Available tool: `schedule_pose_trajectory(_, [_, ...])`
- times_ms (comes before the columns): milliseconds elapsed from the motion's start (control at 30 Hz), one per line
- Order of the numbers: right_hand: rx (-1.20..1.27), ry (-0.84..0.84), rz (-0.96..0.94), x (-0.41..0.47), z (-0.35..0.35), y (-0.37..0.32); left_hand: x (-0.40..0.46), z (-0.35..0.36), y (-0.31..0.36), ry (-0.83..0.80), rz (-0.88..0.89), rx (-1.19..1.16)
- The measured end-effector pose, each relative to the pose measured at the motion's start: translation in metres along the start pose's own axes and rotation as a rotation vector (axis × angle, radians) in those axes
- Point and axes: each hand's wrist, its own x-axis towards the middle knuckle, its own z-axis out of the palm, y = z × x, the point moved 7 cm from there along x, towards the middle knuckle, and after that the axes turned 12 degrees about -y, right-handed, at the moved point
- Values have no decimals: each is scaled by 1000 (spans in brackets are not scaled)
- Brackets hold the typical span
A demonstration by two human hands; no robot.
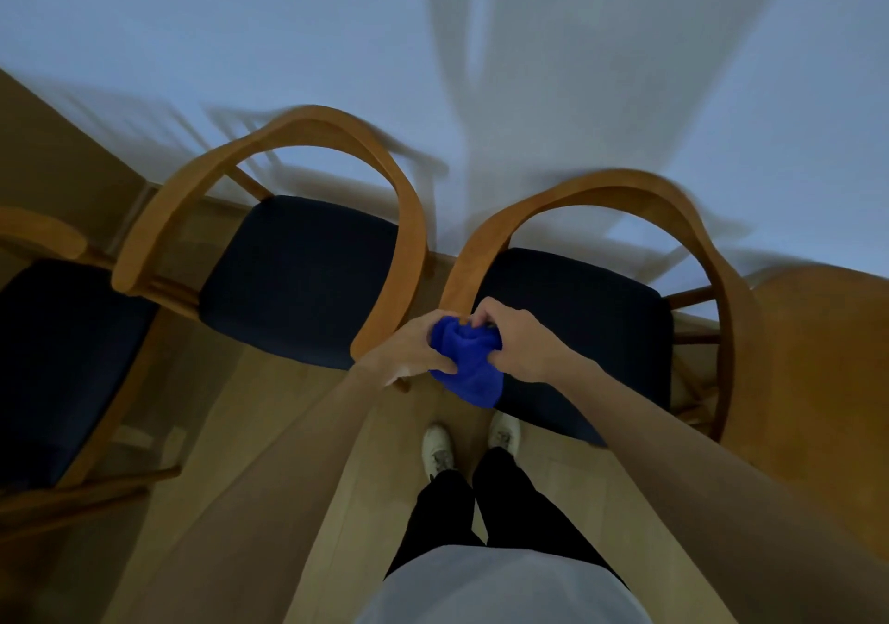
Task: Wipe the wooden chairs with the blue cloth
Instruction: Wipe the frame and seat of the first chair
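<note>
A bunched blue cloth (469, 359) hangs between both my hands, in front of me above the floor. My left hand (413, 351) grips its left side with the thumb over the fabric. My right hand (517, 339) pinches its upper right part. Just behind the hands stand two wooden chairs with curved backrests and dark seats: the middle chair (298, 277) and the right chair (601, 315). My hands hover by the near arm ends of both chairs. The picture is blurred by motion.
A third wooden chair (62, 349) with a dark seat stands at the left edge. A wooden surface (818, 359) lies at the right. A pale wall (433, 46) rises behind the chairs. My feet in white shoes (438, 448) stand on the wooden floor.
</note>
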Motion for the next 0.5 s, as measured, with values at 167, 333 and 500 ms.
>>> schedule_pose_trajectory(167, [-83, -28, -67, 0, -3, -8, 3, -3, 5, 23, 34, 167])
schedule_pose_trajectory(333, [-98, -78, -32, 0, 0, -7, 9, 5, 12, -24, 52, 376])
schedule_pose_trajectory(500, [-149, -148, 28, -1, 7, 3, 5, -3, 11, 66, -29, 691])
